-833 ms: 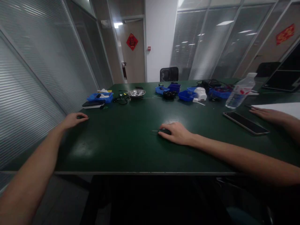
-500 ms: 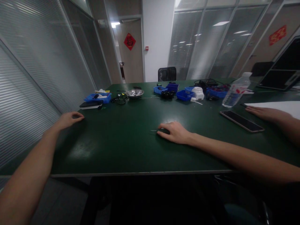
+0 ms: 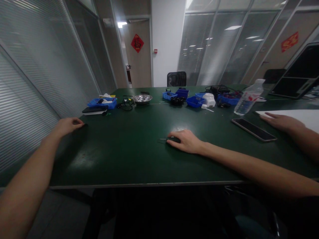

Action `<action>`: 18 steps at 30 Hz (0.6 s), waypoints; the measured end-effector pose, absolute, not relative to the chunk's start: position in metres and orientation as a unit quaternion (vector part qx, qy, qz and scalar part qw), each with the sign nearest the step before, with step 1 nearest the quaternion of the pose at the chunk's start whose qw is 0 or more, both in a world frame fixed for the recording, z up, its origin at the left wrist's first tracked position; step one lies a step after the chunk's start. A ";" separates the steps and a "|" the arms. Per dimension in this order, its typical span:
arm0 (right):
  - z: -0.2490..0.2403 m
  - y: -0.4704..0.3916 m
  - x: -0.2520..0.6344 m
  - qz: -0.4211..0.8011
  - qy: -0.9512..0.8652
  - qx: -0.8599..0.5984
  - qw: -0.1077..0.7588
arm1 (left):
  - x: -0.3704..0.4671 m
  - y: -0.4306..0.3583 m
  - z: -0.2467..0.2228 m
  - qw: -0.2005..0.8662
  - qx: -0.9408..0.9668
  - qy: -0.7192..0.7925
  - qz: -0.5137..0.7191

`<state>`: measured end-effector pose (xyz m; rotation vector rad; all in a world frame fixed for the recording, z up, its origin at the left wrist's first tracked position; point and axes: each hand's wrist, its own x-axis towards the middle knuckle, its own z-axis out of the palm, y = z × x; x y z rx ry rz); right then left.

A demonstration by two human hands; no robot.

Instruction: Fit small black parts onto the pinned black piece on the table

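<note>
Two hands on show in the head view! Right hand point(image 3: 183, 141) has thumb and fingers curled around a thin rod point(image 3: 163, 139), pointing left over the green table point(image 3: 124, 149); steadying it looks like the step in hand, and shifting it would call for a firm pinch. Left hand point(image 3: 70, 125): fingertips together, on what I can't tell. Wide room between them, table edge near, blue tray point(image 3: 195, 102) far, phone point(image 3: 254, 129) and co-worker's hand point(image 3: 281, 122) right.
</note>
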<state>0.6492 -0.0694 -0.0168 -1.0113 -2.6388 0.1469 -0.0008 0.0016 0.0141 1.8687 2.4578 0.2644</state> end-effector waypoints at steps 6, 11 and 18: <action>-0.022 -0.067 0.650 0.036 -0.920 -0.356 0.158 | -0.020 0.013 0.005 0.014 0.612 0.786 0.081; -0.023 -0.066 0.650 0.030 -0.920 -0.356 0.161 | -0.026 0.019 0.001 0.028 0.588 0.801 0.111; -0.019 -0.068 0.650 0.044 -0.921 -0.354 0.156 | -0.025 0.018 0.002 0.063 0.534 0.829 0.157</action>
